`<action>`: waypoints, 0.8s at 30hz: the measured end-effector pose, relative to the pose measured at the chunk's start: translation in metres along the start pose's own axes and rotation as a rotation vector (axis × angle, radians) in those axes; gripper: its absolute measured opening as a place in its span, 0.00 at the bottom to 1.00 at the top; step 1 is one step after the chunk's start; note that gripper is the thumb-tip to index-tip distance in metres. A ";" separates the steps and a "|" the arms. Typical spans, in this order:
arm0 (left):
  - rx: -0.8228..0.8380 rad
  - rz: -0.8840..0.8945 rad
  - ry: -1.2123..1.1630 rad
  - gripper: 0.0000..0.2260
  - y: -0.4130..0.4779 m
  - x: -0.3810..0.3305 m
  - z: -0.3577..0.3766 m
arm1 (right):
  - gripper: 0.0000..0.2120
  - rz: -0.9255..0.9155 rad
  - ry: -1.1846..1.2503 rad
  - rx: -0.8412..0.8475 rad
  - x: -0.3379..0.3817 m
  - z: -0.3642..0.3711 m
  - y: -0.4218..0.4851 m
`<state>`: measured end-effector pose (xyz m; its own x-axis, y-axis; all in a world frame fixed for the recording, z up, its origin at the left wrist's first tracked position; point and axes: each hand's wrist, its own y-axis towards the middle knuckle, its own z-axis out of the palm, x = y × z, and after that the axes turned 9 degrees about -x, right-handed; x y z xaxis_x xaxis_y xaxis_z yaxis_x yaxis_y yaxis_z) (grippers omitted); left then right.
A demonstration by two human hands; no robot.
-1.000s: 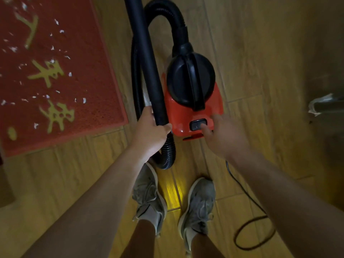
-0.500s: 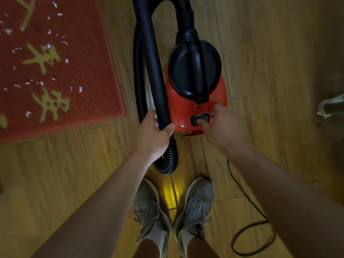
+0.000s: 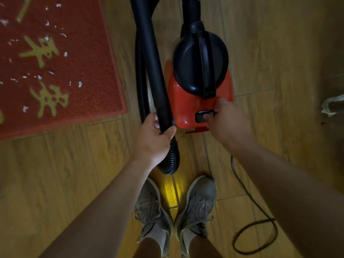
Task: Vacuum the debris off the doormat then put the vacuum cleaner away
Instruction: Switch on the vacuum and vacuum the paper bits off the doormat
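A red and black canister vacuum cleaner (image 3: 186,110) stands on the wooden floor in front of my feet. My left hand (image 3: 152,138) grips its black wand (image 3: 150,58), where the ribbed hose (image 3: 170,161) loops down below my fist. My right hand (image 3: 229,120) rests on the red body, with the thumb pressed on the black switch (image 3: 202,116). To the left lies the red doormat (image 3: 83,71) with yellow characters, and white debris bits (image 3: 64,54) are scattered over it.
The black power cord (image 3: 256,226) trails behind the vacuum and loops on the floor at my right. My two grey shoes (image 3: 197,207) stand just behind the hose. A pale object (image 3: 333,105) shows at the right edge.
My right hand has moved forward onto the vacuum body and its thumb now presses the switch. My view has shifted closer; the left hand keeps its hold on the wand.
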<state>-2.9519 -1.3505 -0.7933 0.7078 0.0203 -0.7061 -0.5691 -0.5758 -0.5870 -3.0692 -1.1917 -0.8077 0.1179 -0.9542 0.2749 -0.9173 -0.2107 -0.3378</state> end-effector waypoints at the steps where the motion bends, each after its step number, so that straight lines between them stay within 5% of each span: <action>1: 0.009 -0.007 -0.002 0.11 -0.001 0.000 0.000 | 0.13 0.015 -0.010 0.002 0.000 0.000 0.001; 24: 0.134 -0.094 -0.136 0.10 -0.026 -0.001 -0.018 | 0.12 0.094 -0.200 0.098 0.017 -0.008 0.018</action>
<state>-2.9301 -1.3506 -0.7697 0.7024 0.1839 -0.6877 -0.5607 -0.4522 -0.6936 -3.0865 -1.2100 -0.8018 0.1154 -0.9917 0.0574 -0.8876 -0.1289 -0.4422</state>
